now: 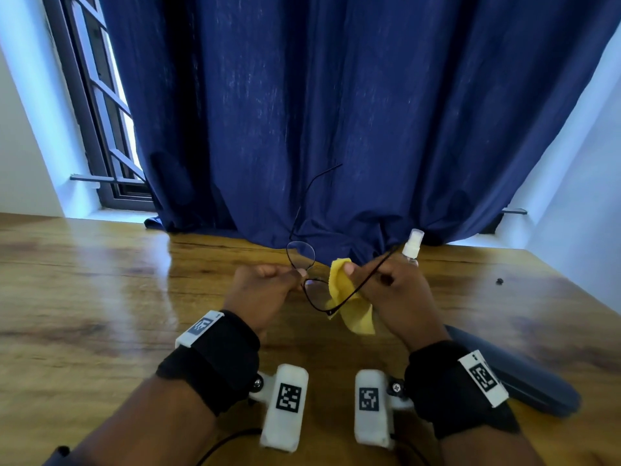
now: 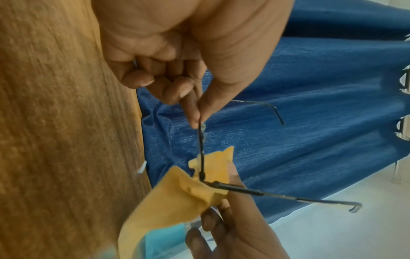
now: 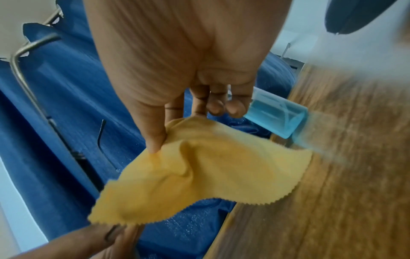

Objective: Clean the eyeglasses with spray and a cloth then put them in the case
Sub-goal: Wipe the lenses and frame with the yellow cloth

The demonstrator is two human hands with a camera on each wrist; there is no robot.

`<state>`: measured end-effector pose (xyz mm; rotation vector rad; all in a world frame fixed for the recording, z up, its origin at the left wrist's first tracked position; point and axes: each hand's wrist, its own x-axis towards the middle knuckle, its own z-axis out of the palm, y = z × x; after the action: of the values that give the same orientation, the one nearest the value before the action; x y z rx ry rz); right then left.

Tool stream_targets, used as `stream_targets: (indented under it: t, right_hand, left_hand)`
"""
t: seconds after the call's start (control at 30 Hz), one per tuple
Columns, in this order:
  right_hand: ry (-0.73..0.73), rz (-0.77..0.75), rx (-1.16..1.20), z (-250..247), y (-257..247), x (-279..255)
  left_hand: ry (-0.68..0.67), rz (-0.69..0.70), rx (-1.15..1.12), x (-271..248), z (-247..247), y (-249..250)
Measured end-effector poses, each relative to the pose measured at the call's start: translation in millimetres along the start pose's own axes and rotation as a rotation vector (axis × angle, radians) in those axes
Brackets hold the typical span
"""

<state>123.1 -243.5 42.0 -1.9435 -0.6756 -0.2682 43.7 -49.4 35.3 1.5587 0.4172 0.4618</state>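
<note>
Above the wooden table (image 1: pixel 100 297), thin black-framed eyeglasses (image 1: pixel 311 290) hang with both temples unfolded. My left hand (image 1: pixel 297 274) pinches the frame near the bridge; in the left wrist view thumb and forefinger (image 2: pixel 193 112) meet on the rim (image 2: pixel 201 149). My right hand (image 1: pixel 353 274) pinches a yellow cloth (image 1: pixel 353 307) around the right lens, which the cloth mostly hides. Its last fingers also curl round a small spray bottle (image 1: pixel 412 247) of blue liquid (image 3: pixel 277 115). The cloth (image 3: pixel 199 168) droops below the thumb. A dark blue case (image 1: pixel 517 378) lies on the table under my right wrist.
A dark blue curtain (image 1: pixel 336 112) hangs just behind the table's far edge and bunches onto it. A barred window (image 1: pixel 100 112) is at the back left. A small dark speck (image 1: pixel 499 281) sits on the table to the right.
</note>
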Motion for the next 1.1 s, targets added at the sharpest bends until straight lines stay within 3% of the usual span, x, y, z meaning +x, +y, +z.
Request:
stream_targets:
  t: [0.27, 0.47, 0.67, 0.77, 0.97, 1.1]
  right_hand:
    - [-0.27, -0.091, 0.086, 12.5, -10.0, -4.9]
    - [-0.463, -0.12, -0.024, -0.3, -3.5, -4.1]
    - [-0.554, -0.205, -0.188, 3.2, -7.3, -5.6]
    - [-0.597, -0.208, -0.15, 3.0, -9.7, -6.6]
    - [-0.444, -0.172, -0.119, -2.0, -3.6, -3.5]
    - [-0.551, -0.211, -0.135, 3.0, -12.3, -8.5]
  left_hand:
    - [-0.049, 0.015, 0.0, -3.3, 3.4, 2.0]
    - [0.026, 0.005, -0.074, 5.4, -10.9, 9.9]
    - [-0.043, -0.046, -0.128, -0.7, -2.6, 7.8]
    - [-0.028, -0.043, -0.138, -0.6, -4.9, 9.3]
    - [0.05, -0.037, -0.121, 7.2, -11.7, 7.6]
    - [-0.005, -0.063, -0.119, 3.5, -7.2, 6.8]
